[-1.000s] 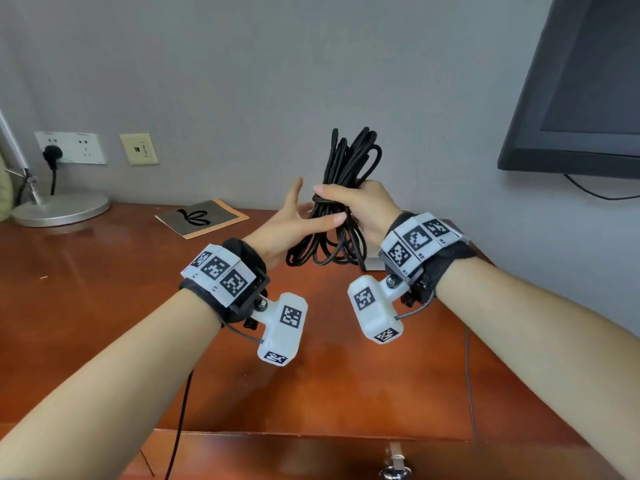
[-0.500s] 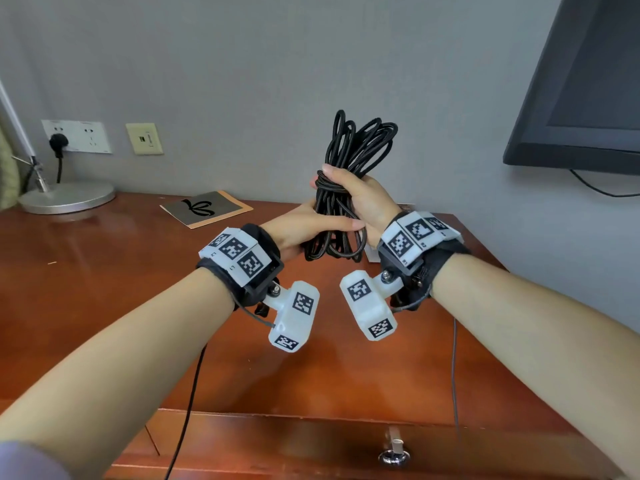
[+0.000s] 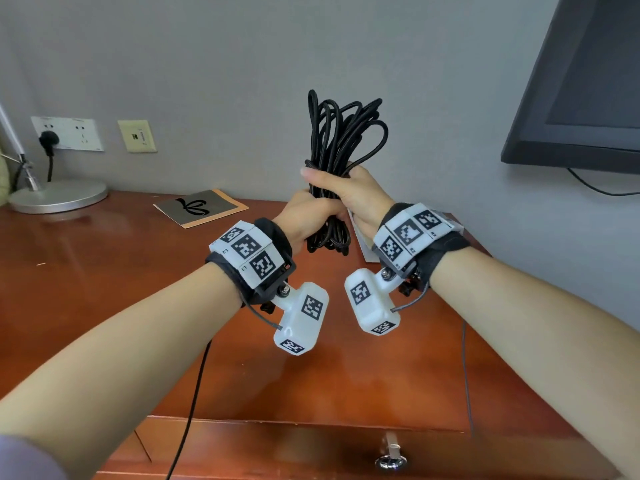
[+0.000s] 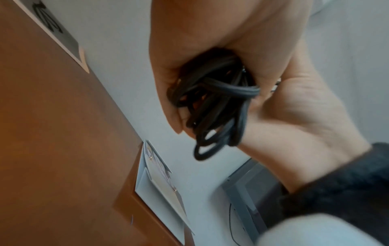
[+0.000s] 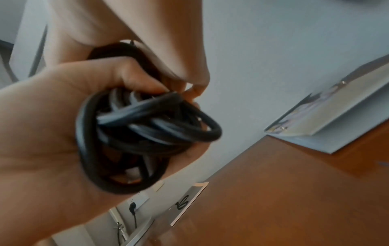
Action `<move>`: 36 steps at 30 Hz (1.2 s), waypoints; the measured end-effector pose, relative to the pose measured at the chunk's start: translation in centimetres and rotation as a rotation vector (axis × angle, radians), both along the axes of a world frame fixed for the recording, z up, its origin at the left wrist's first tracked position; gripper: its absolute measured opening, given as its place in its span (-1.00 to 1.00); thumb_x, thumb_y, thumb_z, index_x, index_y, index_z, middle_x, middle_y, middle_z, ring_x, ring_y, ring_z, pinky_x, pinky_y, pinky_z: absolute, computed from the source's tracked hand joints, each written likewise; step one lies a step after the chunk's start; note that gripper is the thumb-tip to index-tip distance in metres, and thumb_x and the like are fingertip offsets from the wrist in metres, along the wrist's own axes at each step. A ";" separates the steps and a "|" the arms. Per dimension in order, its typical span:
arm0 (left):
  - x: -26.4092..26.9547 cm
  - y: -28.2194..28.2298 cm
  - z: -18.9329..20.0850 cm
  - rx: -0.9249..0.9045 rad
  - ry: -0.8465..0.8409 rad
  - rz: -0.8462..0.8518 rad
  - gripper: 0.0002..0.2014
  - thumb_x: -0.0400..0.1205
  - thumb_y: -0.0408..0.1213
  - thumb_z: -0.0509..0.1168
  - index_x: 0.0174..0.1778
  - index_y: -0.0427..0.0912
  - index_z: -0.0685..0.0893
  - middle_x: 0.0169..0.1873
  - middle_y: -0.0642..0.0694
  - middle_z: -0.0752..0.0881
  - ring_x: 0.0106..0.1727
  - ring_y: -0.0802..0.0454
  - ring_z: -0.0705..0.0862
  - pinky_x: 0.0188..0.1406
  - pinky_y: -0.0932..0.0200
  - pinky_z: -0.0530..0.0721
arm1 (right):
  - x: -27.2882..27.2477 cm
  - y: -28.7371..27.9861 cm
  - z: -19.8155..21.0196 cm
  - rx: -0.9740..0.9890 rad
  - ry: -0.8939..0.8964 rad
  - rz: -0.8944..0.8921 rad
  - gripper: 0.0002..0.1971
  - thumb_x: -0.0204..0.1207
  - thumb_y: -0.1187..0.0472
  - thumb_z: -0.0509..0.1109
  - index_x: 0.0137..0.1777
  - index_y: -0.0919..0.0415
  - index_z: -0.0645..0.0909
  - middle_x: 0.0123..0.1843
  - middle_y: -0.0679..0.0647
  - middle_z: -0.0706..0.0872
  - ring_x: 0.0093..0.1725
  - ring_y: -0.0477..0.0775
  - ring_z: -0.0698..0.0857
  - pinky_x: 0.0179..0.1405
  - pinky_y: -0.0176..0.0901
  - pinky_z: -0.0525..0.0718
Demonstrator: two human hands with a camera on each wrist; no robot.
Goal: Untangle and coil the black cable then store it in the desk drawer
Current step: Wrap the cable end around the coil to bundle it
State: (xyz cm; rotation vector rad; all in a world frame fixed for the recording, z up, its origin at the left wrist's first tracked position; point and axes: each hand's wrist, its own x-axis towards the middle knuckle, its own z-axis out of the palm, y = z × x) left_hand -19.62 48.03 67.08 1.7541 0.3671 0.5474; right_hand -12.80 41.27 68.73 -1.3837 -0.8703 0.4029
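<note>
The black cable [image 3: 341, 140] is bundled into a long coil held upright above the desk. My right hand [image 3: 349, 194] grips the middle of the bundle, its loops sticking up above the fist. Just below it my left hand [image 3: 308, 218] wraps round the lower part, with loops [image 3: 329, 242] hanging beneath. Both wrist views show fingers curled round the black cable [image 4: 212, 103] [image 5: 145, 133]. The desk drawer [image 3: 311, 448] with a round metal knob [image 3: 390, 462] lies shut at the near edge.
The brown desk [image 3: 104, 289] carries a lamp base [image 3: 57, 195] at the far left, a booklet [image 3: 201, 207] by the wall and a white card stand [image 3: 362, 237] behind my hands. A dark monitor [image 3: 581, 81] hangs at the upper right. Wall sockets [image 3: 67, 133] sit left.
My left hand went from open beside the bundle to wrapped round its lower part. Both hands and the coil have come closer to me.
</note>
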 end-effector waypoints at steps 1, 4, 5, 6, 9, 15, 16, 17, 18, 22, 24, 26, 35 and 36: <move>0.1 0.0 -0.1 0.007 -0.003 0.010 -0.89 0.45 -0.51 0.25 -0.40 -0.29 0.55 -0.42 -0.19 0.55 -0.39 -0.04 0.55 -0.38 0.17 0.53 | -0.1 0.2 -0.2 0.016 0.010 -0.024 -0.81 0.38 0.16 0.55 -0.03 0.16 0.71 -0.04 0.08 0.81 0.06 0.05 0.76 0.20 -0.02 0.67; 0.0 0.1 -0.2 0.041 -0.019 -0.022 -0.81 0.45 -0.55 0.22 -0.47 -0.27 0.51 -0.46 -0.15 0.56 -0.40 -0.01 0.56 -0.34 0.18 0.56 | -0.2 0.6 -0.6 0.049 -0.018 -0.083 -0.89 0.39 0.26 0.52 -0.11 0.23 0.72 -0.14 0.11 0.79 -0.06 0.06 0.77 0.04 -0.07 0.72; -0.1 0.2 -0.2 0.062 -0.016 -0.036 -0.81 0.45 -0.56 0.21 -0.47 -0.28 0.51 -0.47 -0.14 0.56 -0.42 0.02 0.56 -0.38 0.23 0.56 | -0.2 0.6 -0.7 0.060 -0.027 -0.094 -0.87 0.39 0.27 0.52 -0.09 0.27 0.73 -0.14 0.13 0.79 -0.06 0.06 0.77 0.00 -0.12 0.72; -0.2 0.4 -0.1 0.081 -0.013 -0.049 -0.83 0.44 -0.57 0.21 -0.45 -0.28 0.51 -0.47 -0.13 0.55 -0.44 0.06 0.55 -0.43 0.28 0.55 | -0.1 0.7 -0.8 0.067 -0.031 -0.105 -0.83 0.39 0.28 0.52 -0.05 0.32 0.73 -0.12 0.15 0.80 -0.06 0.05 0.77 -0.05 -0.18 0.72; -0.6 0.7 -0.2 0.087 -0.019 -0.091 -0.87 0.40 -0.55 0.22 -0.42 -0.27 0.51 -0.49 -0.13 0.50 -0.49 0.10 0.51 -0.48 0.30 0.53 | -0.3 0.9 -0.9 0.061 -0.066 -0.116 -0.78 0.38 0.30 0.51 -0.03 0.42 0.73 -0.09 0.23 0.80 -0.10 0.04 0.77 -0.08 -0.19 0.71; -0.7 1.2 -0.1 0.049 -0.007 -0.094 -0.93 0.33 -0.43 0.28 -0.30 -0.28 0.57 -0.38 -0.21 0.53 -0.36 -0.03 0.54 -0.34 0.15 0.53 | 0.2 0.8 -0.4 0.010 -0.097 0.000 -0.85 0.40 0.27 0.52 -0.05 0.27 0.73 -0.02 0.18 0.80 0.04 0.08 0.76 0.20 -0.04 0.69; -0.8 1.4 -0.2 0.044 0.003 -0.092 -0.90 0.30 -0.40 0.29 -0.29 -0.28 0.57 -0.37 -0.21 0.53 -0.34 -0.04 0.55 -0.33 0.14 0.52 | 0.4 0.6 -0.4 0.000 -0.117 0.045 -0.88 0.41 0.26 0.52 -0.06 0.19 0.72 -0.03 0.12 0.80 0.06 0.05 0.76 0.23 -0.06 0.67; -0.8 1.6 -0.2 0.038 0.006 -0.106 -0.88 0.27 -0.38 0.29 -0.29 -0.28 0.58 -0.37 -0.20 0.54 -0.34 -0.02 0.55 -0.34 0.15 0.53 | 0.5 0.4 -0.4 -0.022 -0.161 0.076 -0.90 0.43 0.25 0.51 -0.07 0.12 0.71 -0.05 0.07 0.79 0.06 0.02 0.75 0.22 -0.10 0.67; -0.9 1.7 -0.2 0.031 0.001 -0.136 -0.87 0.26 -0.38 0.29 -0.31 -0.28 0.58 -0.39 -0.18 0.55 -0.35 0.00 0.56 -0.36 0.17 0.55 | 0.6 0.2 -0.4 -0.060 -0.226 0.092 -0.92 0.45 0.22 0.49 -0.08 0.09 0.69 -0.06 0.05 0.78 0.04 -0.01 0.74 0.19 -0.14 0.67; -1.3 1.8 -0.2 -0.010 0.006 -0.216 -0.96 0.35 -0.45 0.29 -0.31 -0.31 0.59 -0.38 -0.22 0.57 -0.37 -0.04 0.58 -0.36 0.16 0.58 | 1.5 -0.7 -0.1 -0.239 -0.560 0.026 -0.77 0.51 -0.01 0.41 -0.03 0.14 0.70 -0.07 0.06 0.79 -0.06 -0.01 0.74 0.01 -0.26 0.66; -1.4 1.9 -0.3 -0.042 0.021 -0.208 -0.97 0.44 -0.50 0.28 -0.28 -0.32 0.59 -0.33 -0.27 0.58 -0.35 -0.10 0.59 -0.34 0.12 0.58 | 2.4 -1.1 -0.1 -0.279 -0.731 -0.051 -0.75 0.51 -0.04 0.39 0.01 0.12 0.68 -0.01 -0.02 0.74 0.02 -0.04 0.69 0.05 -0.27 0.62; -1.5 2.2 -0.3 -0.104 0.023 -0.209 -0.98 0.46 -0.48 0.28 -0.24 -0.33 0.59 -0.33 -0.29 0.60 -0.36 -0.11 0.60 -0.36 0.14 0.58 | 3.4 -1.4 -0.2 -0.337 -0.949 -0.134 -0.66 0.57 -0.06 0.31 -0.07 0.25 0.65 -0.10 0.04 0.68 -0.05 0.08 0.65 -0.02 -0.08 0.59; -1.2 2.7 -0.3 -0.318 0.062 -0.249 -0.90 0.44 -0.38 0.25 -0.32 -0.34 0.60 -0.40 -0.22 0.66 -0.27 -0.16 0.62 -0.15 0.05 0.55 | 4.8 -2.6 0.4 -0.476 -1.165 -0.237 -0.48 0.64 -0.17 0.09 -0.37 0.25 0.44 -0.46 0.10 0.57 -0.38 0.17 0.55 -0.30 -0.05 0.46; -1.2 2.7 -0.2 -0.345 0.057 -0.240 -0.88 0.49 -0.40 0.21 -0.32 -0.33 0.59 -0.42 -0.20 0.66 -0.30 -0.13 0.64 -0.15 0.06 0.56 | 5.1 -2.7 0.4 -0.491 -1.167 -0.245 -0.47 0.64 -0.17 0.08 -0.36 0.26 0.44 -0.47 0.10 0.55 -0.38 0.18 0.55 -0.30 -0.04 0.45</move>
